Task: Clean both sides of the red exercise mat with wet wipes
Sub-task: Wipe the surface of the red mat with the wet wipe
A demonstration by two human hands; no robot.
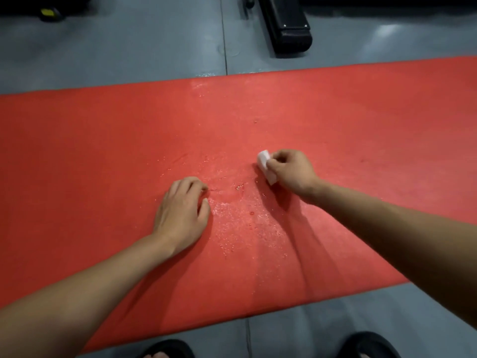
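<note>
The red exercise mat (103,151) lies flat on the grey floor and spans the whole view from left to right. Water droplets glisten on its middle, between my hands. My right hand (290,171) grips a folded white wet wipe (265,165) and holds it against the mat. My left hand (183,210) rests on the mat to the left of the wet patch, fingers loosely curled, holding nothing.
Grey floor (129,55) surrounds the mat. A black padded bench part (289,29) stands beyond the mat's far edge. Another dark object with a yellow patch (49,12) sits at the top left. My black sandals (366,344) show at the near edge.
</note>
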